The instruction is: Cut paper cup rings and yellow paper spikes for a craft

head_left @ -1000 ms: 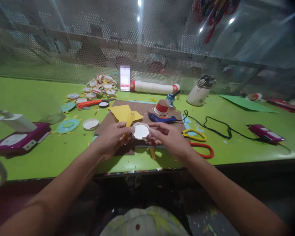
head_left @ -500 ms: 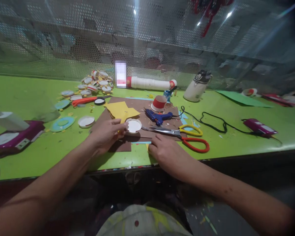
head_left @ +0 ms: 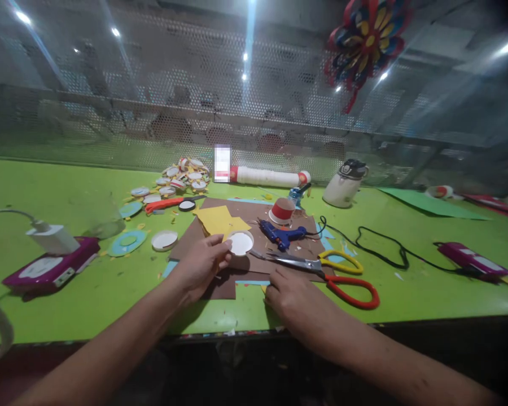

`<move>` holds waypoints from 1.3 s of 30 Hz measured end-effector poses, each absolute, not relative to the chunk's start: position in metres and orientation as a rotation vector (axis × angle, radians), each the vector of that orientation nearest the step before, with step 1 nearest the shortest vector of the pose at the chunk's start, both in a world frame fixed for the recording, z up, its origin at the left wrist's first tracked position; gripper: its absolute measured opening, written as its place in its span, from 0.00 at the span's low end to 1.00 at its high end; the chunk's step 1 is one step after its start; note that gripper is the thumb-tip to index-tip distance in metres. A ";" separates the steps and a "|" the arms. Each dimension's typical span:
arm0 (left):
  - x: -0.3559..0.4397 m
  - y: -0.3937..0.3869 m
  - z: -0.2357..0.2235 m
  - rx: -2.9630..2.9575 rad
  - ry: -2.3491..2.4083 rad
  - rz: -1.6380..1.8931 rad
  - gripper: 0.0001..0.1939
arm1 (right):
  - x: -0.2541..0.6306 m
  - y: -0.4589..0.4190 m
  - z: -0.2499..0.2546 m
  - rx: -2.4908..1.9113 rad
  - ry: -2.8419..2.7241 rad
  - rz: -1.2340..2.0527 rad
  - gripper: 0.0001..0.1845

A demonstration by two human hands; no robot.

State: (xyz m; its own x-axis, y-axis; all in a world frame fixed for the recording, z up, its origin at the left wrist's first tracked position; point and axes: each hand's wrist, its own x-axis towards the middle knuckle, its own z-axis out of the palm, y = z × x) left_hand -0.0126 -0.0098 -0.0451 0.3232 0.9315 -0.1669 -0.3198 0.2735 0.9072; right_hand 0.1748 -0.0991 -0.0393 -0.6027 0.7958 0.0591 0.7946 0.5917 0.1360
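In my left hand (head_left: 203, 265) a shallow white paper disc with a raised rim (head_left: 241, 243), like the bottom of a paper cup, is pinched between thumb and fingers over the brown board (head_left: 220, 288). My right hand (head_left: 294, 299) is lower, near the table's front edge, with its fingers curled. A small yellow paper piece (head_left: 263, 288) pokes out at its fingertips, mostly hidden. Just beyond that hand lie scissors (head_left: 298, 263) with one yellow and one red handle. Folded yellow paper (head_left: 217, 220) lies behind the disc, and a blue glue gun (head_left: 281, 234) to its right.
An upturned red-and-white paper cup (head_left: 281, 211) stands behind the glue gun. Left are another white disc (head_left: 165, 240), a light-blue ring (head_left: 127, 243), orange-handled scissors (head_left: 165, 204) and a heap of decorated discs (head_left: 186, 176). Purple power strips (head_left: 53, 268) flank the green table (head_left: 427, 299); a jug (head_left: 342, 186) stands behind.
The view has tilted upward, so the table sits lower in the picture. My left hand has raised the white disc slightly; my right hand stays in about the same place.
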 end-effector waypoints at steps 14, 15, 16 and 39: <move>0.002 0.003 -0.037 0.925 0.900 0.984 0.11 | 0.188 -0.096 -0.037 1.742 2.936 -0.186 0.07; 0.002 0.004 -0.036 0.928 0.904 0.973 0.11 | 0.189 -0.094 -0.033 1.767 2.959 -0.221 0.09; 0.003 0.005 -0.035 0.933 0.908 0.962 0.10 | 0.191 -0.091 -0.030 1.804 2.979 -0.245 0.09; -0.002 -0.001 -0.034 0.836 0.695 0.945 0.06 | 0.183 -0.031 -0.021 2.359 2.372 -2.014 0.21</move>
